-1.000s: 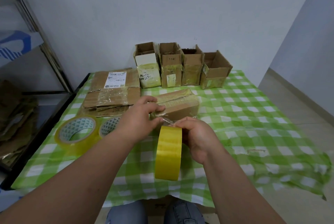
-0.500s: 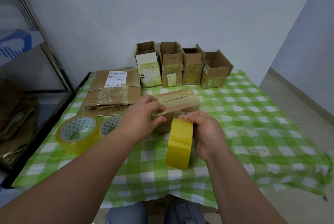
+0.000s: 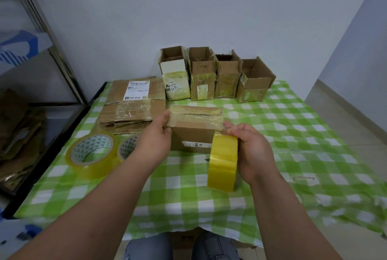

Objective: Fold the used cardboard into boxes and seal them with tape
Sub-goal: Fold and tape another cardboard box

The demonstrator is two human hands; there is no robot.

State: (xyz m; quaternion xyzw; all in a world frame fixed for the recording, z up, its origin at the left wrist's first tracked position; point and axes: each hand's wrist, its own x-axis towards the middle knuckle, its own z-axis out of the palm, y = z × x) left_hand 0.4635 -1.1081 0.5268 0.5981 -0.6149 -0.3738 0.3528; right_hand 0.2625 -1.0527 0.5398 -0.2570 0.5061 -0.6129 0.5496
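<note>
Box sits mid-table on the green check cloth; left hand presses its left end with fingers fairly straight. Right hand grips the yellow tape roll at the box's near right corner, a clear strip stretched across the box top. Flat cardboard lies far left, four open boxes stand at the far edge.

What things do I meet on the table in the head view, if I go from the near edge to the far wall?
Yellow tape roll held by the right hand → box being taped, steadied by the left hand → row of four open boxes at the wall.
</note>
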